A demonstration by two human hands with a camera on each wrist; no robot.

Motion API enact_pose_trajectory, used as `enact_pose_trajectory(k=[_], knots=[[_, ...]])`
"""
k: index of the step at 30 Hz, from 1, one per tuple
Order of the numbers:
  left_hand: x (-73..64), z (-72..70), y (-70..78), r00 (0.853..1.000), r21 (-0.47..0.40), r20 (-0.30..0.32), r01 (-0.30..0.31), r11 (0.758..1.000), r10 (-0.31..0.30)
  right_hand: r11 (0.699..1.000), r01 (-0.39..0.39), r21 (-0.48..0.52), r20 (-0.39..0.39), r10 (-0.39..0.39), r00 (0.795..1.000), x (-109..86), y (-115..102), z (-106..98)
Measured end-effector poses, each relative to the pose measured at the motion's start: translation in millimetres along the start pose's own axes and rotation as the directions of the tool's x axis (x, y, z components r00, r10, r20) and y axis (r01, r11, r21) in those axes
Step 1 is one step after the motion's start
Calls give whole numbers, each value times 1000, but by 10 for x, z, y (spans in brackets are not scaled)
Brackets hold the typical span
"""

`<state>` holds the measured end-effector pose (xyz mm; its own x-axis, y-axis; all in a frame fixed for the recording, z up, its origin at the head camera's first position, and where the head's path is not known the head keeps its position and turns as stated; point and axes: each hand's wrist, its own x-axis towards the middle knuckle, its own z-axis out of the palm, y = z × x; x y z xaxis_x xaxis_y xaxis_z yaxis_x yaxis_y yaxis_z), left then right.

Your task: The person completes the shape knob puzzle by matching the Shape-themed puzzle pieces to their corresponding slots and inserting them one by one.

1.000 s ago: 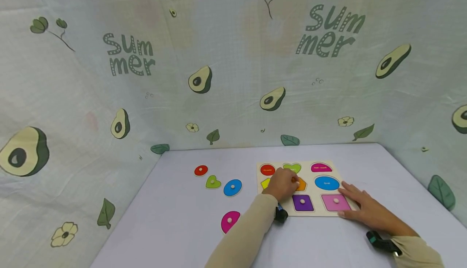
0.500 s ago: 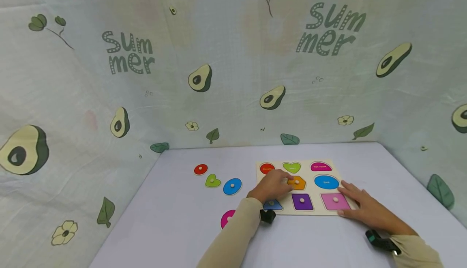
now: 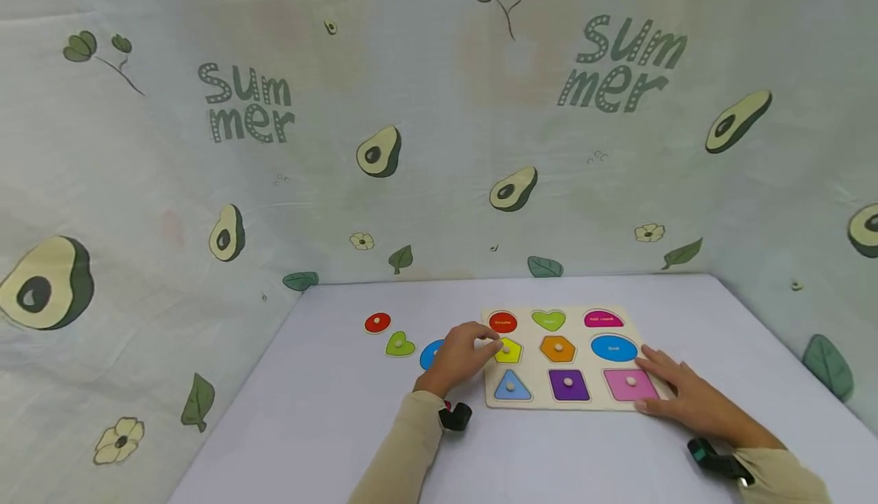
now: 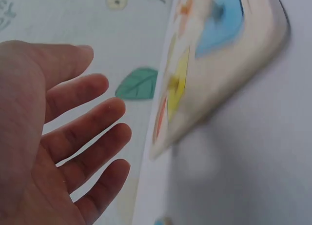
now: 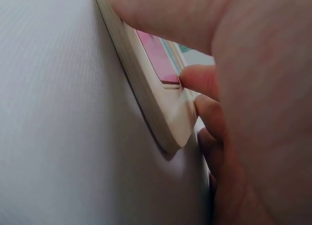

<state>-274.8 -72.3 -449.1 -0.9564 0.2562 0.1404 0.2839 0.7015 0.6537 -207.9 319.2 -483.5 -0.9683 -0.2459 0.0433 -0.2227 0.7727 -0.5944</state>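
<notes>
My left hand (image 3: 461, 359) hovers at the left edge of a wooden shape puzzle board (image 3: 536, 373), near its yellow pentagon (image 3: 511, 354). The left wrist view has its fingers spread, holding nothing. My right hand (image 3: 700, 396) rests on the board's right edge: the thumb lies by the pink rectangle (image 3: 620, 390), the fingers along the side. An orange hexagon (image 3: 551, 351), light blue triangle (image 3: 509, 394) and purple square (image 3: 565, 393) also sit in the board with their knobs up. Labelled spots without knobs are red, green heart, magenta half round and blue oval (image 3: 614, 348).
Left of the board lie a red knobbed piece (image 3: 373, 325), a green heart piece (image 3: 395, 348) and a blue oval piece (image 3: 429, 353), which my left hand partly covers. A patterned cloth (image 3: 439, 214) hangs behind the white table (image 3: 309, 412).
My left hand has drawn back leftward from the orange hexagon to the board's left edge, uncovering the hexagon, pentagon and triangle. The magenta piece is now hidden behind the left arm. My right hand stays put.
</notes>
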Motion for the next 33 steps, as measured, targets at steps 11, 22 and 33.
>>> enact_pose_trajectory(k=[11, 22, 33], knots=[[-77, -411, -630, 984, -41, -154, 81, 996, -86, 999, -26, -38, 12, 26, 1000, 8, -14, 15], [-145, -530, -922, 976, -75, -167, 131, 988, -142, 997, -34, -65, 15, 35, 999, 31, -37, -2], [-232, -583, -974, 979, -60, -117, 160, 985, -166, 993, -72, -97, 25, 75, 997, 27, -57, -30]])
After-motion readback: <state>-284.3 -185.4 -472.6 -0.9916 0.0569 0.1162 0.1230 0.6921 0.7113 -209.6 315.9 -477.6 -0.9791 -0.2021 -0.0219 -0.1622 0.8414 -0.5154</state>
